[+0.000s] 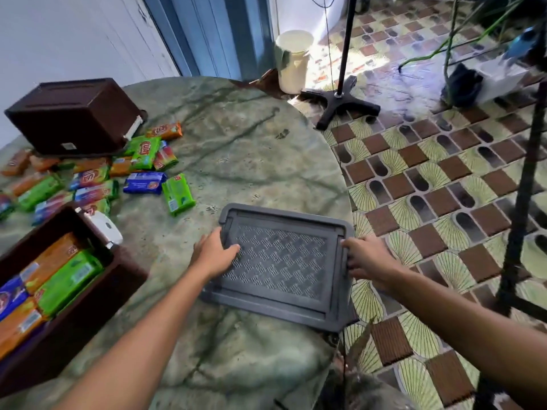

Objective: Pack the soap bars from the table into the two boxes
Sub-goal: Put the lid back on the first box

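Observation:
A dark grey box lid (284, 279) lies on the green marble table (236, 149) near its right edge. My left hand (214, 253) grips the lid's left rim and my right hand (365, 260) grips its right rim. At the lower left a brown box (88, 303) stands open, filled with orange, green and blue soap bars (63, 279). A second brown box (74, 116) lies overturned at the far left. Between the two boxes several loose soap bars (145, 161) are scattered on the table.
A white clip (105, 227) sits on the open box's far end. Beyond the table's right edge lies patterned tiled floor with a black stand base (340, 105), a cream bucket (293, 60) and a black pole (521, 202).

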The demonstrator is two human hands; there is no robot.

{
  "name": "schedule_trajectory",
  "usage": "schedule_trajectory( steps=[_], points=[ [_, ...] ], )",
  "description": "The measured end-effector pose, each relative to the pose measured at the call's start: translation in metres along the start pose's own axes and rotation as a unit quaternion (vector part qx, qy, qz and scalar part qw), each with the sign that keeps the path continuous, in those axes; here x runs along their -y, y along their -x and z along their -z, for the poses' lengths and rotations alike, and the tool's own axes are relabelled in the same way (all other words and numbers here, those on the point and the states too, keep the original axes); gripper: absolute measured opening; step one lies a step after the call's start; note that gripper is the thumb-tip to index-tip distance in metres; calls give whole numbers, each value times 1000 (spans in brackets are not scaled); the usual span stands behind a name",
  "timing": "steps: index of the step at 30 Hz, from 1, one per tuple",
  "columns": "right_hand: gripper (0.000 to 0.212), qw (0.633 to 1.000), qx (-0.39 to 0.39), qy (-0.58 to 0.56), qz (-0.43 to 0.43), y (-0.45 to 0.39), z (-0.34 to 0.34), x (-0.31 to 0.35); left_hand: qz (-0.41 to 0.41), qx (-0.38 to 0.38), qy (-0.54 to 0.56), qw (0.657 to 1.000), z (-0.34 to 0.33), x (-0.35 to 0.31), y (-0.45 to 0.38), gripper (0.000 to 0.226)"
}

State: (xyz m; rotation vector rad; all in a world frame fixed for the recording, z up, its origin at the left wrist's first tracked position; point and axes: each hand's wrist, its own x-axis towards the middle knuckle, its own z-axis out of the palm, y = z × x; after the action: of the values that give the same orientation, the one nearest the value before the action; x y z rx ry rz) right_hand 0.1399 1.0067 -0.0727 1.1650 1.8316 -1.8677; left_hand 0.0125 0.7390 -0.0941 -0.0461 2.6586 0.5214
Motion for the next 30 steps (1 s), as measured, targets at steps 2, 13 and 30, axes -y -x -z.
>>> schedule_trajectory(
  steps=[2,13,30],
  points=[
    [24,999,-7,-39,-13,-2,0,-2,-8,-2,15,1000,1,-4,4,63],
    [9,997,-9,-49,55,-6,-30,68,-5,-119,118,986,74,5,36,49],
    [16,846,146,338,386,42,-400,153,203,-359,232,881,187,313,147,42]
  ],
)
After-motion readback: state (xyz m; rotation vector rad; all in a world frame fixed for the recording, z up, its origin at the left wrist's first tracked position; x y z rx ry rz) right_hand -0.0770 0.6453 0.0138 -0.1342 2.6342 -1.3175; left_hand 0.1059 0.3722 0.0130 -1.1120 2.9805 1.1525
